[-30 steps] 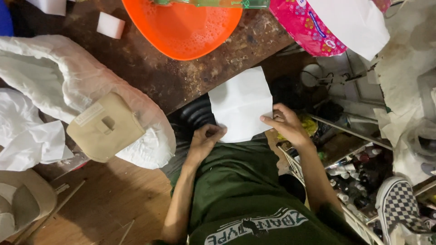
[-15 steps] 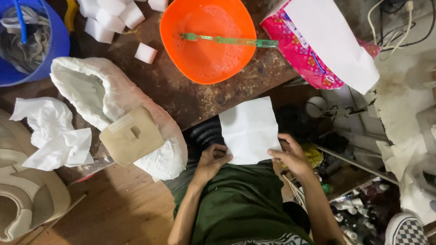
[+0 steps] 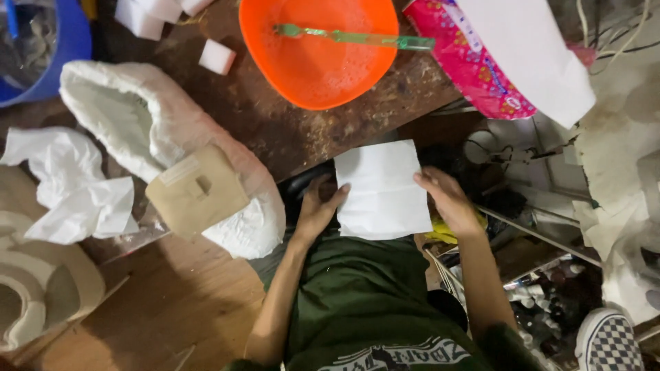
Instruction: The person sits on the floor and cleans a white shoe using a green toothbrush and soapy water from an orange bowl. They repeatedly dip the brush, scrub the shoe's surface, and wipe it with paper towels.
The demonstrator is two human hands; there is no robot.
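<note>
A dark brown desk (image 3: 275, 130), worn and stained, runs across the upper part of the head view. On it stands an orange bowl (image 3: 320, 62) with a green stick (image 3: 350, 38) laid across its rim. Just left of the bowl lies a small white foam block (image 3: 217, 56), and more white blocks (image 3: 148, 12) sit near the top edge. A large white sack (image 3: 137, 130) lies open on the desk's left part, with a tan cardboard piece (image 3: 197, 191) resting on it. At the right end, a pink patterned bag (image 3: 474, 65) lies partly under a white sheet (image 3: 526, 55). Below the desk is a wooden floor (image 3: 151, 309).
</note>
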